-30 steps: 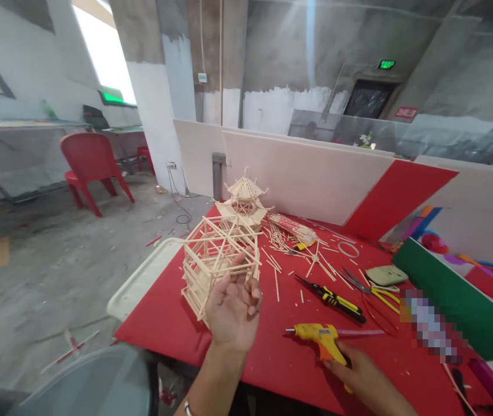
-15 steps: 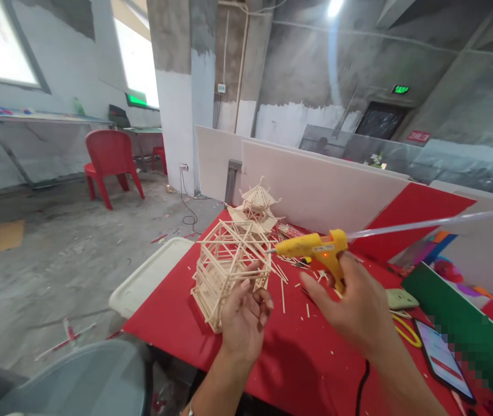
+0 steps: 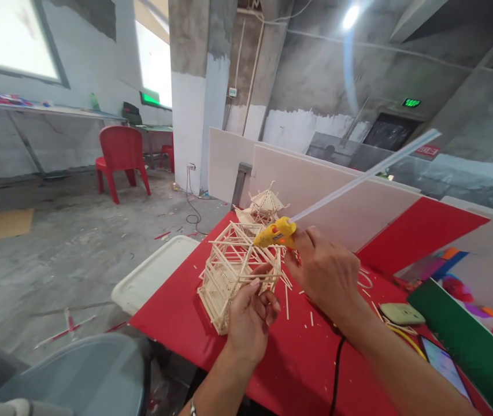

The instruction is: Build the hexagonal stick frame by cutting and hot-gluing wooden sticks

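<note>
Yellow glue gun sits in my right hand, fingers clenched round its grip, nozzle tipped down at the roof frame of a wooden stick house near the left edge of the red desk. My left hand grasps the house's near wall, tilting it toward me, apparently to steady the frame under the nozzle. A clear glue stick juts from the gun's back. A smaller stick tower stands just behind.
</note>
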